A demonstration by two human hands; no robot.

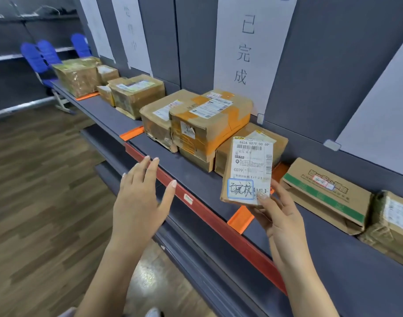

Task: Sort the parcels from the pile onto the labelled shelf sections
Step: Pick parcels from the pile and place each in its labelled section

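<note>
We see several taped brown cardboard parcels (196,120) already shelved; our right hand (280,221) pinches a small labelled brown parcel (248,168), not yet placed; our left hand (138,202) hovers open, fingers straight

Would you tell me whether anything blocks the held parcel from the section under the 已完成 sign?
Nothing visible does: the right hand holds the parcel before that section; its stacked boxes sit back, leaving bare shelf in front.
</note>
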